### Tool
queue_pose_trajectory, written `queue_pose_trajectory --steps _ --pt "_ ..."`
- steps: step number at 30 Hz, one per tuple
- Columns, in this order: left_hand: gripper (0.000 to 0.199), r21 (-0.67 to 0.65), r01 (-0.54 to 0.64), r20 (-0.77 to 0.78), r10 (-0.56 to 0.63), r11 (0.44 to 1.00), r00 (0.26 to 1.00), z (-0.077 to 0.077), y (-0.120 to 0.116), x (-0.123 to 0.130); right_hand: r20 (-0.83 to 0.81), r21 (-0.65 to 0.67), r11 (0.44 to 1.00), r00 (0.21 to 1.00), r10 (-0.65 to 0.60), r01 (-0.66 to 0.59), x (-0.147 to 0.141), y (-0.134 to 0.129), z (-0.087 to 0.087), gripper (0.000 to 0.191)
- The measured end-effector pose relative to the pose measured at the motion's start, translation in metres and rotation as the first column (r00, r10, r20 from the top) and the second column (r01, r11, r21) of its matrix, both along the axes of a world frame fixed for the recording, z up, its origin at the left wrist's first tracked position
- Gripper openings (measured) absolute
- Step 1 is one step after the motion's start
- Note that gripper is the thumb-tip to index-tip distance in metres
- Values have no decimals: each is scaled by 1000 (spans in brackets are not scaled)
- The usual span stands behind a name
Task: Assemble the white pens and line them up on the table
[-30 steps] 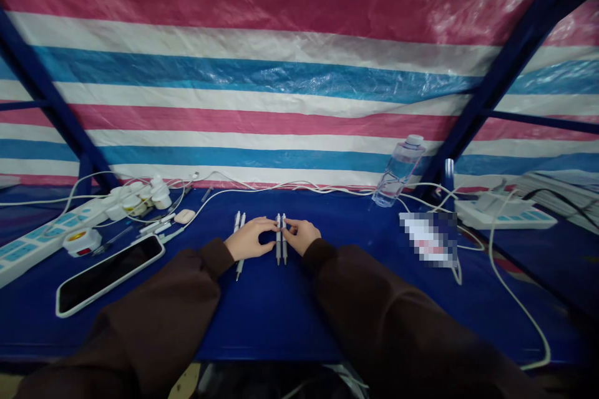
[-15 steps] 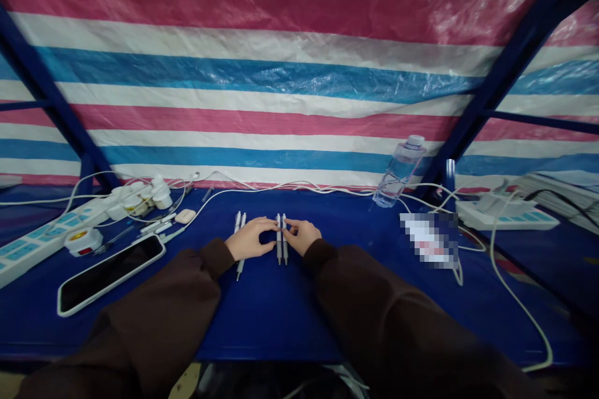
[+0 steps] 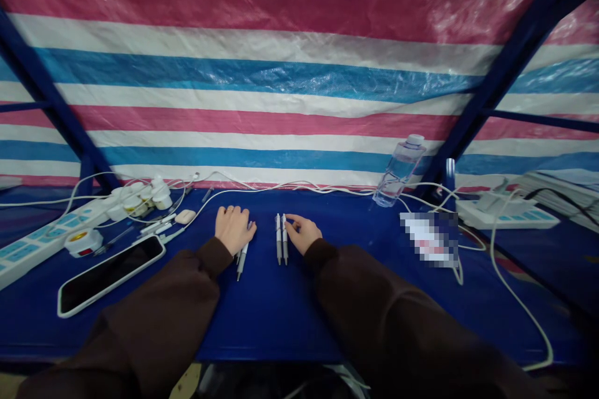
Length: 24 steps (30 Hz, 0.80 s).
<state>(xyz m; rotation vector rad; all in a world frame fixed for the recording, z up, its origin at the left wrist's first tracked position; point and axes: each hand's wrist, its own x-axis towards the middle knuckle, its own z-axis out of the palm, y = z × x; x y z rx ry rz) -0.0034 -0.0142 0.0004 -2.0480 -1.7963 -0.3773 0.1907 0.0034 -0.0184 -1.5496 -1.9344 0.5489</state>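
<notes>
Leftward shifts the left hand [image 3: 233, 229], away from the middle pens and onto the left pens [image 3: 242, 262], while the right hand [image 3: 304, 234] and the middle pens stay put. From where I stand, the near ends of the left pens come first, poking out below the palm, their long axis running away from the person with the near ends slanting a little left. That hand lies back-up, fingers slightly spread, thumb out to the right; whether it grips anything underneath, I can't tell. Slightly farther in are the near ends of the middle pens [image 3: 281, 246], two white-and-grey ones nearly parallel, pointing away across the blue table [image 3: 266, 324]. They sit between the hands, clearly closer to the right, whose curved fingertips touch or nearly touch the outer one; a firm pinch I can't confirm. Well beyond, to the right, leans a clear bottle [image 3: 397, 171].
</notes>
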Motion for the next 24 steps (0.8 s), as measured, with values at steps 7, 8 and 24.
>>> queue_pose_trajectory --steps 7,8,24 --pt "32 -42 -30 76 34 999 997 -4 1 -1 -40 19 1000 999 -11 12 1 4 -5 33" --pt "32 -44 -29 84 33 999 996 -4 1 -1 -44 17 1000 999 -11 12 2 4 -5 33" --pt "34 125 223 421 -255 967 870 6 -1 9 -96 41 999 995 0 4 2 3 -5 32"
